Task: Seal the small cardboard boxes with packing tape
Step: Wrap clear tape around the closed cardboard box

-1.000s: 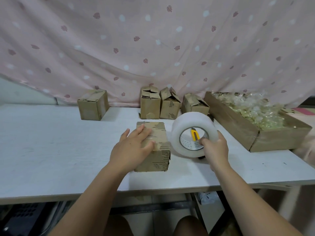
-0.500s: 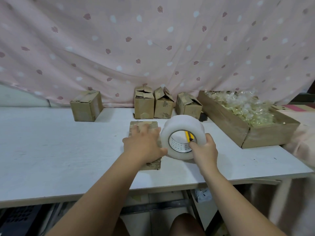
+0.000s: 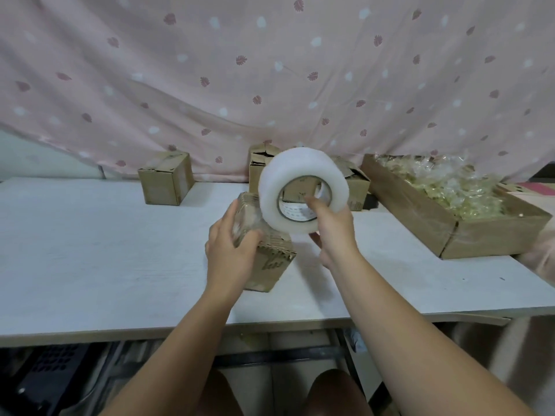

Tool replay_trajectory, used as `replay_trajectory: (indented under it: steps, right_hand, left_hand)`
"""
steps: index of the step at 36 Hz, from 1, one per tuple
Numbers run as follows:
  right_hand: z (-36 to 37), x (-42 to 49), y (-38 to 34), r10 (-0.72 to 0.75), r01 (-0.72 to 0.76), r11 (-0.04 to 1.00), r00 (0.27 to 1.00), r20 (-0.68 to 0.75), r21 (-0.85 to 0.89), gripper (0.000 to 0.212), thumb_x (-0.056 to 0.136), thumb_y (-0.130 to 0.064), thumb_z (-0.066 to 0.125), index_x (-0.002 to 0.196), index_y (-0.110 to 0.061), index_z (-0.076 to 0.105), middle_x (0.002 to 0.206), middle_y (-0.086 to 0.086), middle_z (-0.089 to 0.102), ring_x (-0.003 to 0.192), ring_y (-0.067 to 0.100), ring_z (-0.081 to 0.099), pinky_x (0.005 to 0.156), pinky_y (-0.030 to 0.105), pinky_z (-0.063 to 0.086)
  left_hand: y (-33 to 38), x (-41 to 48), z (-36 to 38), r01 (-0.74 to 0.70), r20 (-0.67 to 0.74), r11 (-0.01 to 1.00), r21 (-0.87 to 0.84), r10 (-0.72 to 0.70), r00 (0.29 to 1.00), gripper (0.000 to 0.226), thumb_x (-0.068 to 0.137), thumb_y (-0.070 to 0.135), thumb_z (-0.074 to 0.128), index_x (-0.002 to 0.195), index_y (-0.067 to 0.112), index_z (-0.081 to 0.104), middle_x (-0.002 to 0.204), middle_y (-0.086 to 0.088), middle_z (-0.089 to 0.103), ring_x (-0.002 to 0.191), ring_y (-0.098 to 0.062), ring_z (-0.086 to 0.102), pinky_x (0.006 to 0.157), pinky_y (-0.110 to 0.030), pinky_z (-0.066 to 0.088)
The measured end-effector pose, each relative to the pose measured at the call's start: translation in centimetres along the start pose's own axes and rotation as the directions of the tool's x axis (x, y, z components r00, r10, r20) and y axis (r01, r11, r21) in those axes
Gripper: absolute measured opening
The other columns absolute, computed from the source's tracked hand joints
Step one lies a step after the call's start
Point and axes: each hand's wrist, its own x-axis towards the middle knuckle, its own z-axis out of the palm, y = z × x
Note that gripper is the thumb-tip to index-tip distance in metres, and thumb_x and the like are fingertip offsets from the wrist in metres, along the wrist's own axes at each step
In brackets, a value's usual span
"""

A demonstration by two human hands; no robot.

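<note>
1. Gripping the near box (image 3: 267,259) at about 6 o'clock on the desk (image 3: 90,250), the left hand (image 3: 231,253) is curled over its top and near-left corner; glossy tape already shows on the top face.
2. Just right of it, the right hand (image 3: 333,232) holds the tape roll (image 3: 301,190) lifted above the box's far right edge, fingers hooked through the core, thumb underneath.
3. Judging by its look, the box is light, stiff corrugated card with crisp edges; it would slide easily, so pressing down on the top seems wise.
4. The roll is thick, milky and smooth, probably fairly hefty; the core gives the surest hold.
5. At 12 o'clock, partly hidden behind the roll, stand open-flapped boxes (image 3: 261,163); a closed box (image 3: 166,178) sits at 11 o'clock.
6. At 2 o'clock lies a shallow cardboard tray (image 3: 450,235) of crinkly clear packets.
7. Beyond hangs a pink, leaf-printed curtain (image 3: 270,70).
</note>
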Motion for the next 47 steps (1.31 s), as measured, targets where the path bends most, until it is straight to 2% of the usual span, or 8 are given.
replay_trajectory:
  steps: [5,10,13,18,25,33,36,47]
  right_hand:
    - [2.6,-0.8,0.4,0.267,-0.272,0.962,0.940,0.213,-0.006,0.022,0.082,-0.018,0.074,0.102,-0.018,0.065,0.084,0.002,0.069,0.077,0.017,0.066,0.066,0.027,0.052]
    - [3.6,-1.2,1.2,0.057,-0.016,0.982,0.975,0.213,-0.190,0.010,0.082,-0.021,0.070,0.090,-0.021,0.064,0.087,0.003,0.068,0.082,0.021,0.063,0.072,0.034,0.047]
    - [3.6,-1.0,1.4,0.020,0.034,0.960,0.981,0.191,-0.278,0.010,0.079,-0.030,0.068,0.084,-0.023,0.064,0.084,0.004,0.068,0.086,0.024,0.065,0.077,0.041,0.050]
    - [3.4,-0.6,0.8,0.022,0.019,0.963,0.989,0.148,-0.269,0.015,0.072,-0.032,0.069,0.082,-0.022,0.064,0.094,0.014,0.072,0.092,0.032,0.068,0.086,0.057,0.054]
    - [2.6,0.3,0.3,0.023,-0.018,0.990,0.999,0.041,-0.139,0.005,0.088,-0.017,0.065,0.092,-0.018,0.062,0.098,0.010,0.069,0.092,0.025,0.067,0.075,0.041,0.060]
    - [-2.5,1.6,1.4,0.064,-0.088,0.987,0.982,-0.178,-0.131,0.010,0.088,-0.015,0.062,0.089,-0.024,0.058,0.094,0.004,0.063,0.092,0.024,0.060,0.079,0.043,0.057]
    - [-4.3,1.4,3.1,0.077,-0.119,0.980,0.966,-0.249,-0.160,0.017,0.087,-0.014,0.063,0.104,-0.015,0.062,0.095,0.006,0.065,0.096,0.027,0.061,0.086,0.045,0.054]
    - [-5.6,0.0,5.0,-0.189,0.118,0.902,0.973,-0.134,-0.416,0.025,0.091,-0.011,0.061,0.114,-0.018,0.053,0.086,-0.009,0.058,0.083,0.012,0.058,0.072,0.028,0.046]
  left_hand:
    - [-1.0,-0.4,-0.5,0.094,0.070,0.989,-0.111,-0.087,0.994,0.058,0.082,0.034,0.045,0.138,0.049,0.040,0.133,0.003,0.037,0.124,-0.019,0.044,0.101,-0.052,0.043]
    - [-0.5,0.8,-1.6,0.002,0.046,0.950,0.311,-0.017,0.999,0.050,0.078,0.038,0.048,0.126,0.026,0.053,0.149,0.010,0.028,0.141,-0.019,0.022,0.115,-0.055,0.011]
    - [-0.5,1.4,-2.2,-0.115,0.142,0.923,0.368,0.066,0.988,0.070,0.066,0.059,0.044,0.129,0.031,0.052,0.147,0.012,0.034,0.143,-0.023,0.018,0.113,-0.055,0.020]
    - [0.2,1.5,-2.7,-0.209,0.228,0.627,0.750,0.051,0.972,0.060,0.092,0.059,0.033,0.147,0.034,0.028,0.158,0.018,0.015,0.148,-0.015,-0.001,0.117,-0.056,0.007]
    - [1.2,1.4,-2.9,-0.217,0.258,0.480,0.850,-0.020,0.966,0.067,0.095,0.058,0.024,0.154,0.030,0.008,0.161,0.014,0.002,0.149,-0.017,-0.002,0.117,-0.053,0.013]
    - [1.3,1.3,-2.8,-0.202,0.243,0.485,0.851,-0.023,0.970,0.069,0.095,0.058,0.025,0.154,0.025,0.011,0.161,0.013,0.005,0.148,-0.017,0.003,0.116,-0.048,0.022]
    - [1.2,1.3,-2.7,-0.199,0.240,0.493,0.847,-0.021,0.970,0.069,0.095,0.058,0.026,0.154,0.025,0.011,0.161,0.012,0.007,0.148,-0.017,0.006,0.115,-0.047,0.024]
    - [1.3,1.5,-2.9,-0.236,0.303,0.529,0.815,-0.043,0.952,0.060,0.099,0.049,0.027,0.154,0.028,0.014,0.162,0.008,0.004,0.148,-0.021,0.000,0.117,-0.046,0.018]
